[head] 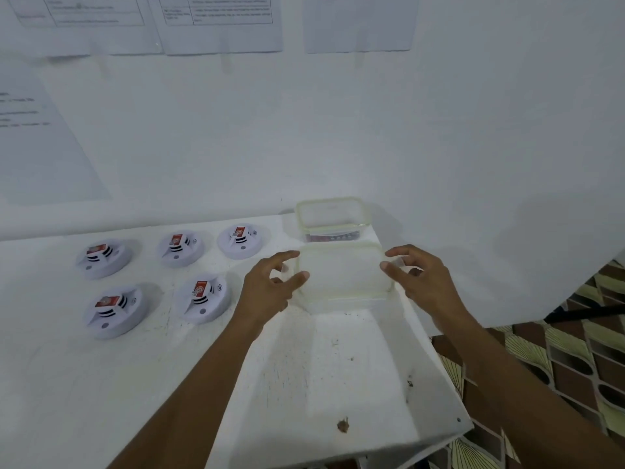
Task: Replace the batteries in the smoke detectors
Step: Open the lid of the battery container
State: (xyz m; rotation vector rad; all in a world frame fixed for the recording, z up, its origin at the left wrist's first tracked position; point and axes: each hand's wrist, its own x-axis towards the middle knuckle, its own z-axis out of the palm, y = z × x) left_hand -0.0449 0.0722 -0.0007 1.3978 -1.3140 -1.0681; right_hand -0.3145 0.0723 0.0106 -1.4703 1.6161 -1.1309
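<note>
Flanking hands: left hand, right hand, half-curled at ends of clear rectangular plastic box; grip unclear.
Detectors: five round white smoke detectors beyond left hand, red batteries atop.
Behind: second clear box, contents blurred.

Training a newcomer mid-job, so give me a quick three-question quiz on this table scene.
1. How many smoke detectors lie on the table?
2. True or false: the far container is empty.
3. The left hand and right hand flank: A) a detector, B) the near container, C) a paper sheet.
Key: 1) five; 2) false; 3) B.
</note>
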